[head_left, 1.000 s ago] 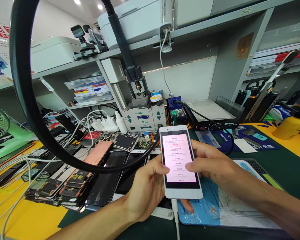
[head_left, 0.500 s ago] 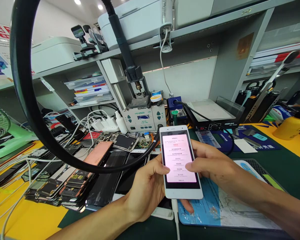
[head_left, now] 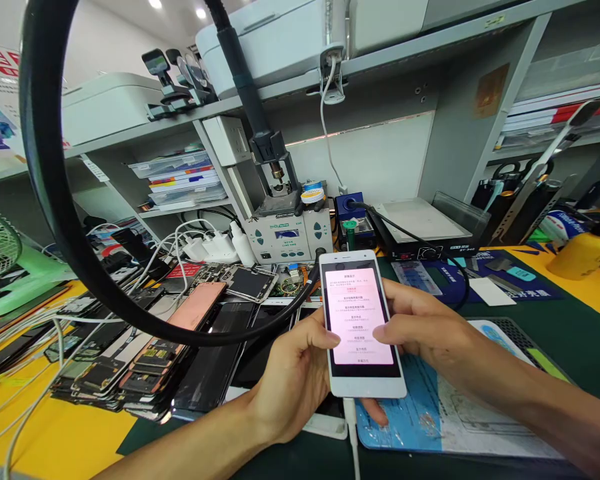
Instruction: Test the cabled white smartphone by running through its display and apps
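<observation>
A white smartphone point(head_left: 363, 320) stands tilted toward me above the bench, its lit screen showing a pinkish list of text. My left hand point(head_left: 300, 373) is closed around its left side, with the thumb over the screen's left edge. On the right side my right hand point(head_left: 425, 327) grips the phone too; its thumb lies over the lower right of the screen. Both hands' other fingers are mostly hidden behind the phone. A white charging cable point(head_left: 351, 433) is plugged into the bottom edge and hangs down toward me.
A thick black hose point(head_left: 180, 330) loops across the left, in front of a hot-air station point(head_left: 287, 237). Stacked phone parts point(head_left: 150, 360) lie at left. Behind my right hand are a heating plate point(head_left: 420, 223) and a blue-and-white mat point(head_left: 405, 427). A yellow bottle point(head_left: 583, 257) stands far right.
Hardly anything differs. My right thumb has shifted very slightly to the right on the screen; the phone and my left hand stay in place.
</observation>
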The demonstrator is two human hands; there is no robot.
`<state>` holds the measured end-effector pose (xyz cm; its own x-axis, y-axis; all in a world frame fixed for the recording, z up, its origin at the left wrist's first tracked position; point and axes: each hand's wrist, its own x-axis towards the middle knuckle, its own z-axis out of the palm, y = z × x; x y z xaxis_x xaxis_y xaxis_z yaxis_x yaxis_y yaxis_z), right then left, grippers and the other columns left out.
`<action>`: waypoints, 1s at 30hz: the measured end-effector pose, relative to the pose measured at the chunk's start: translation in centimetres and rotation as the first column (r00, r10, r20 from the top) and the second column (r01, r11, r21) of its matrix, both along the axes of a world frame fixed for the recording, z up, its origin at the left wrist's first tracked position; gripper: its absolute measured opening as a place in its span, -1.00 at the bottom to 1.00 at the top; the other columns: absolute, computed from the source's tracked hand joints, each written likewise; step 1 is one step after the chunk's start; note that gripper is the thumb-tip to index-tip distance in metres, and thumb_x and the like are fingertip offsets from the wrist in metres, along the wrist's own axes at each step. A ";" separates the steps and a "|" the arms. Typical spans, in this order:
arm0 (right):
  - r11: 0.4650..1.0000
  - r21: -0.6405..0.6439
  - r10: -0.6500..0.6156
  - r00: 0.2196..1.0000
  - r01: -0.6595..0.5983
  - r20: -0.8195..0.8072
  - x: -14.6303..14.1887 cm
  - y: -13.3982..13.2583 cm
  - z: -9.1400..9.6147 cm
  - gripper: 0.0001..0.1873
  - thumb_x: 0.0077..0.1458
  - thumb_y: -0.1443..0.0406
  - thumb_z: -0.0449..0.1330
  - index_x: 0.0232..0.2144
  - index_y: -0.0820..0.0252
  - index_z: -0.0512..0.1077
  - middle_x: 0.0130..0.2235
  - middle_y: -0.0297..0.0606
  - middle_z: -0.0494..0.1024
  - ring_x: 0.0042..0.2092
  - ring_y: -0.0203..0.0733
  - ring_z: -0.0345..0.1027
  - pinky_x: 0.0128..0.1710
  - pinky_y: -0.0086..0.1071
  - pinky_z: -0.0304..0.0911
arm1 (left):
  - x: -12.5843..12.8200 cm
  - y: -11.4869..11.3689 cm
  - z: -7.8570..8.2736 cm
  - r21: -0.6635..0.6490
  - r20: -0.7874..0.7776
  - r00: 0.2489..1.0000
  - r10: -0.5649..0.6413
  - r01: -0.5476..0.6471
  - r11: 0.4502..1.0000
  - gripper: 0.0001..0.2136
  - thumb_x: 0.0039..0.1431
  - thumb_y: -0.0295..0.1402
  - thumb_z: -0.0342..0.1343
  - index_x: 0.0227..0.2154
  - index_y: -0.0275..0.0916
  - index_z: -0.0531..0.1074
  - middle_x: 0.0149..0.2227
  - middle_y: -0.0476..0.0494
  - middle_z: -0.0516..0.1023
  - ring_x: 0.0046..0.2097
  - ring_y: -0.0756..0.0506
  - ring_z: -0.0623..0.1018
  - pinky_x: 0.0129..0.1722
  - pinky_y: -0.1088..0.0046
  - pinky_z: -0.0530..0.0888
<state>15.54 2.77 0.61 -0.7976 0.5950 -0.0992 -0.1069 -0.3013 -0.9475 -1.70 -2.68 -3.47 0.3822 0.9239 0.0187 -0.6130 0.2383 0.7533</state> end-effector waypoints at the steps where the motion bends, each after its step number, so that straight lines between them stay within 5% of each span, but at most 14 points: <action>1: 1.000 0.007 -0.022 1.000 0.021 0.009 0.0 0.0 -0.1 -0.43 0.11 0.37 0.12 0.19 0.14 0.23 -0.21 -0.17 0.59 -0.29 -0.05 0.53 -0.37 -0.29 0.39 | 0.0 0.0 -0.1 -0.003 -0.006 1.000 -0.007 0.007 1.000 -0.49 0.11 -0.41 -0.16 0.15 -0.38 0.25 -0.02 -0.38 0.49 -0.18 -0.30 0.60 -0.46 0.26 0.57; 30: 1.000 -0.011 -0.020 1.000 0.020 0.014 0.1 0.2 -0.1 -0.45 0.10 0.41 0.13 0.17 0.13 0.25 -0.18 -0.19 0.57 -0.28 -0.10 0.52 -0.34 -0.32 0.39 | -0.1 -0.1 -0.2 -0.022 -0.044 0.999 -0.021 0.020 1.000 -0.45 0.08 -0.37 -0.15 0.18 -0.37 0.19 -0.03 -0.41 0.49 -0.28 -0.28 0.61 -0.54 0.32 0.52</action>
